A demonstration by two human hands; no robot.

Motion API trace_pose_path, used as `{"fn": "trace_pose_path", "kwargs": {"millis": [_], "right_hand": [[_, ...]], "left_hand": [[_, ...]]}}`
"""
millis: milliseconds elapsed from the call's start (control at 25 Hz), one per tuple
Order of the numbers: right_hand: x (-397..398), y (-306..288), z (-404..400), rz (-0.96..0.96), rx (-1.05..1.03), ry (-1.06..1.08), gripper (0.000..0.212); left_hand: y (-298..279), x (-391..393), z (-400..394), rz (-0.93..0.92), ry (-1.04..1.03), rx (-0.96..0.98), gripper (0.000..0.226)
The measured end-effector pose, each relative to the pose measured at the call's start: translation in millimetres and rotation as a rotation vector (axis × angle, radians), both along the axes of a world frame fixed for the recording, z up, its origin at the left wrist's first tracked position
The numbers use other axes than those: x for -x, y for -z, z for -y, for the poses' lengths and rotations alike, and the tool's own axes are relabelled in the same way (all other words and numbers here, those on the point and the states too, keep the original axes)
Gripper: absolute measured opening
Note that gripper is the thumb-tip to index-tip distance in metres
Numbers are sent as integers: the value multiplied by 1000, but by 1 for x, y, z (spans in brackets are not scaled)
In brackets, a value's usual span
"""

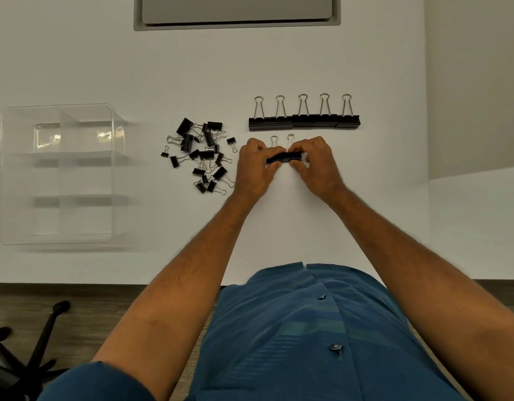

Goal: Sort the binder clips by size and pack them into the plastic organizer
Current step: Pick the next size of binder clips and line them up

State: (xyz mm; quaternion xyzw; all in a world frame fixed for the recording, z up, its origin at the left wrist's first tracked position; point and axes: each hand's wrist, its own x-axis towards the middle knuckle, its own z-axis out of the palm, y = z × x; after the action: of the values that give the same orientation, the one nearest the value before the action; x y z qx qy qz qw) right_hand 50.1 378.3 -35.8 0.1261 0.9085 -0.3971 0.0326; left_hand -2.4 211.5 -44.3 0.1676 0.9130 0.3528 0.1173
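Observation:
A row of several large black binder clips stands side by side on the white table, wire handles pointing away from me. Just in front of it, my left hand and my right hand pinch two medium black clips that touch end to end, one clip in each hand. A loose heap of mixed medium and small clips lies left of my hands. The clear plastic organizer with several compartments, all of them bare, sits at the far left.
A grey recessed panel is set into the table's far edge. The table's right edge runs near the large clips. A black chair base stands on the wood floor at lower left.

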Motion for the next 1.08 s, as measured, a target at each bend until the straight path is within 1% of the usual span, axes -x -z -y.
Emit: {"fn": "trace_pose_path", "kwargs": {"millis": [80, 200, 320, 400, 560, 680, 840, 1000, 1080], "right_hand": [[-1, -1, 2, -6, -9, 7, 29], [-4, -4, 5, -11, 18, 50, 46], [-12, -10, 10, -33, 49, 86, 57], [-18, -15, 19, -91, 49, 135, 54], [-16, -29, 51, -200, 42, 230, 38], [1, -43, 86, -219, 86, 177, 32], [33, -53, 133, -107, 154, 15, 29], [71, -58, 168, -25, 135, -90, 35], [86, -60, 185, 11, 52, -101, 43]], "left_hand": [[-1, -1, 1, -8, -2, -8, 40], [-4, -5, 1, -4, -8, -15, 48], [-11, -10, 10, 66, 12, -42, 60], [-21, -13, 22, 115, 9, -106, 54], [-44, -9, 67, 173, -14, -146, 29], [-61, 14, 110, 148, -59, -128, 22], [-79, 58, 159, 87, -171, -101, 19], [-78, 100, 187, 51, -238, -60, 22], [-69, 114, 191, 55, -222, -39, 26]]}}
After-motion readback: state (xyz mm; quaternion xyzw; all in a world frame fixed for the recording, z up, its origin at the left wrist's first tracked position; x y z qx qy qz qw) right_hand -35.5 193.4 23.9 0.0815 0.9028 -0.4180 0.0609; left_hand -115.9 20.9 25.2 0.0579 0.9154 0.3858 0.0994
